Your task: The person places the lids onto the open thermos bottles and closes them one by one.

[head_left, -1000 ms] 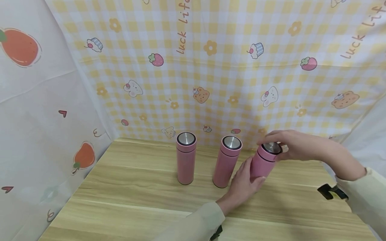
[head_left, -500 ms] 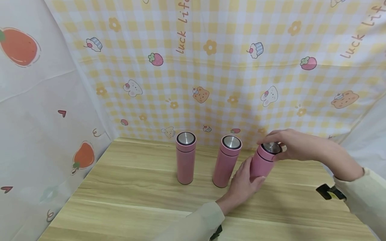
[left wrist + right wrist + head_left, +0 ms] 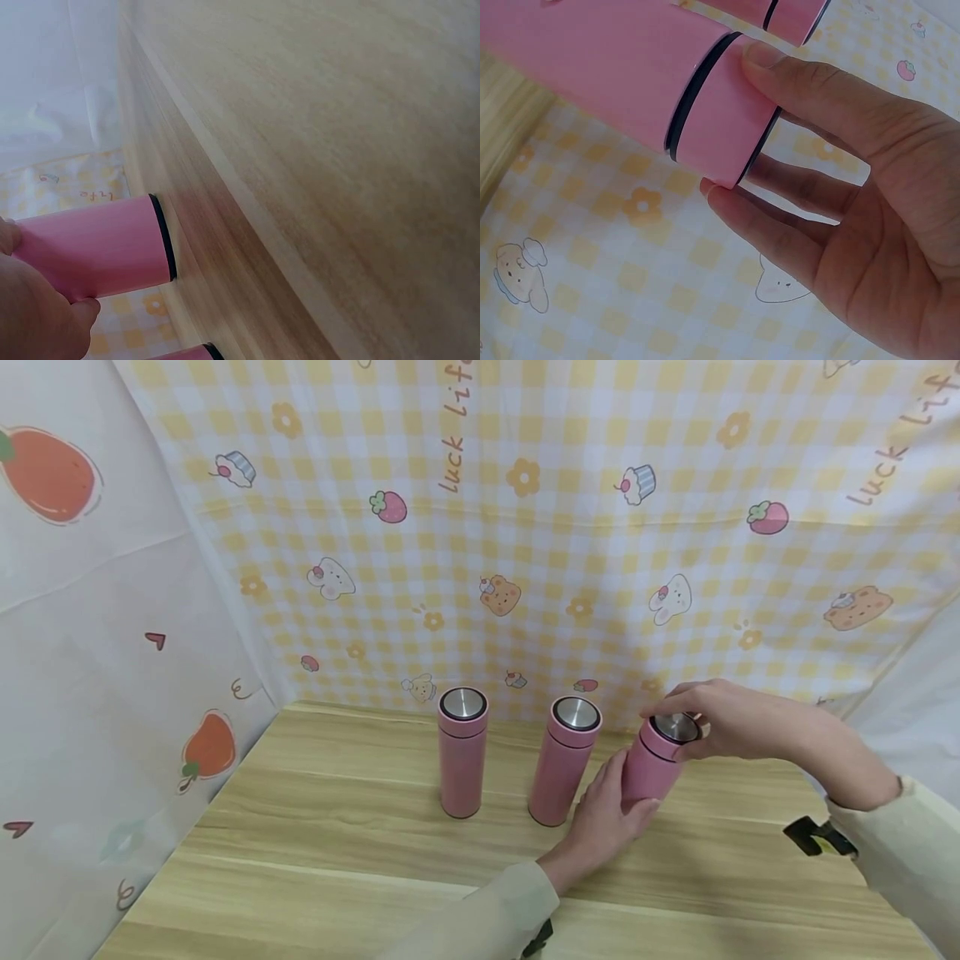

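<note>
Three pink thermos bottles with silver-topped lids stand upright in a row on the wooden table. My left hand [image 3: 606,818] grips the body of the rightmost thermos [image 3: 649,773] from the left side. Over its top, my right hand [image 3: 727,720] pinches the pink lid [image 3: 724,112] between thumb and fingertips. The right wrist view has the lid seated against the body, a black ring running between them. In the left wrist view the base of the held thermos [image 3: 105,244] meets the table. Nearest to my left hand is the middle thermos [image 3: 561,768]; the left thermos [image 3: 462,760] stands farther off.
The wooden table [image 3: 322,852] reaches back to a yellow checked cloth [image 3: 465,560] hanging close behind the bottles. A white printed cloth [image 3: 97,693] borders the left side. Black straps [image 3: 819,837] sit at the sleeve cuffs.
My right wrist has shifted slightly left, and its thumb lies a little lower and further left on the lid. My left hand and the three bottles have stayed in place.
</note>
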The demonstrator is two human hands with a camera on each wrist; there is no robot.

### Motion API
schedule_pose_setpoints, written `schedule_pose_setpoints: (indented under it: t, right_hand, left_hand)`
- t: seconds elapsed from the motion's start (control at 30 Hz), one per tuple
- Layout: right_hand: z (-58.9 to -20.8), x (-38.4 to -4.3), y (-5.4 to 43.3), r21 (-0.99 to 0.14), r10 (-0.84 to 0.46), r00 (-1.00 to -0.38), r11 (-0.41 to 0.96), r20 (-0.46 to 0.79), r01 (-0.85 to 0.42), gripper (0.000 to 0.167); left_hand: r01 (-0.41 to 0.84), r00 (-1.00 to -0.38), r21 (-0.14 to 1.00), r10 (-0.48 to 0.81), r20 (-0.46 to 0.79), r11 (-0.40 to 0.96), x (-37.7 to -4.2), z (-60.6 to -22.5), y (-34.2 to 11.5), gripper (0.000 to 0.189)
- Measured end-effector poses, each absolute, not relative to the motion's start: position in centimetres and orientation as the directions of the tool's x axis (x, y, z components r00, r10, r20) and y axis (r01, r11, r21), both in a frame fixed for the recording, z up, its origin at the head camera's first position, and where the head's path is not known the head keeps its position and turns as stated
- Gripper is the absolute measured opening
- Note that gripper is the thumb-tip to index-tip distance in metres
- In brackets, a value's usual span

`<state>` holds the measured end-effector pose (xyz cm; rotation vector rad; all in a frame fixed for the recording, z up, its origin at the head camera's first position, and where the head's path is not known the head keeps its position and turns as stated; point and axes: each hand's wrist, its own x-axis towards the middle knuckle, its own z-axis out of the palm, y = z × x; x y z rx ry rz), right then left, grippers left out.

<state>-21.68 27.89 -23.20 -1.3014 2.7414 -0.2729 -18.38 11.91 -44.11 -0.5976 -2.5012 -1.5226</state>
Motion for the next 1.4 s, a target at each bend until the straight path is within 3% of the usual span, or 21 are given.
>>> schedule_pose_setpoints:
  t: [1.4]
  right_hand:
    - [-24.0,-22.38,27.71,-0.12,-0.769,-0.636,0.626,0.073,-0.771,0.033]
  left_hand:
    - [0.394,-0.915,0.825,0.256,0.311,0.406,-18.41,-44.04,11.83,0.073]
